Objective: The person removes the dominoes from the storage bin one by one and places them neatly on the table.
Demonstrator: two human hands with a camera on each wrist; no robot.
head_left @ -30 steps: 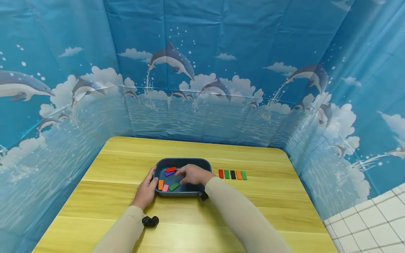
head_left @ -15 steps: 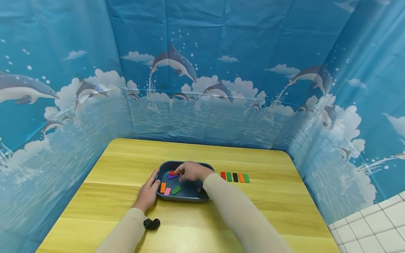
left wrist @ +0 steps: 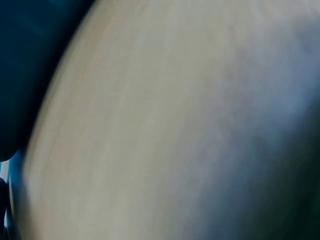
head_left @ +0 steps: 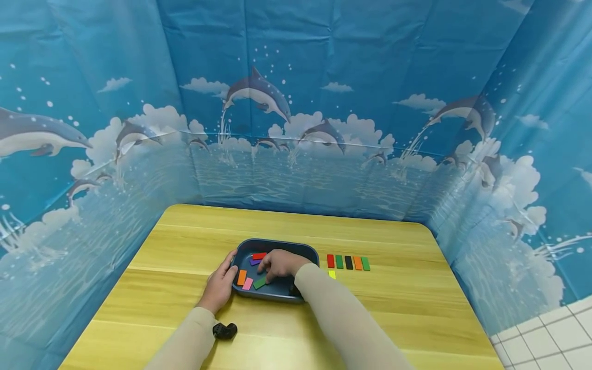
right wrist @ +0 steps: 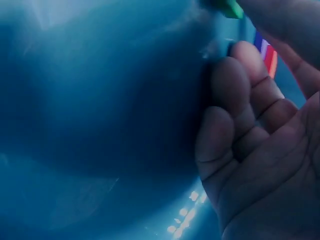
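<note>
A dark blue tray (head_left: 277, 296) lies on the table with several small flat blocks inside. My left hand (head_left: 219, 288) grips its left rim, thumb at the top. Over the tray is my right hand (head_left: 282, 263), fingers bent downward; the thumb reaches the right end of a green block (head_left: 259, 283). In the right wrist view the green block (right wrist: 232, 8) shows beside the thumb, and several bent fingers (right wrist: 231, 82) hold nothing visible. Orange (head_left: 242, 277) and pink (head_left: 247, 283) blocks lie to the left; a red block (head_left: 259, 255) overlaps a purple one (head_left: 254, 262).
Right of the tray, a row holds red (head_left: 330, 261), green (head_left: 339, 262), black (head_left: 349, 262), orange (head_left: 357, 263) and green blocks (head_left: 366, 263). A yellow block (head_left: 332, 275) shows beside the right sleeve. The left wrist view is mostly blurred.
My right hand first went to the red block, then came back toward the green block. The left hand stays on the rim. The yellow block has come into view beside the sleeve.
</note>
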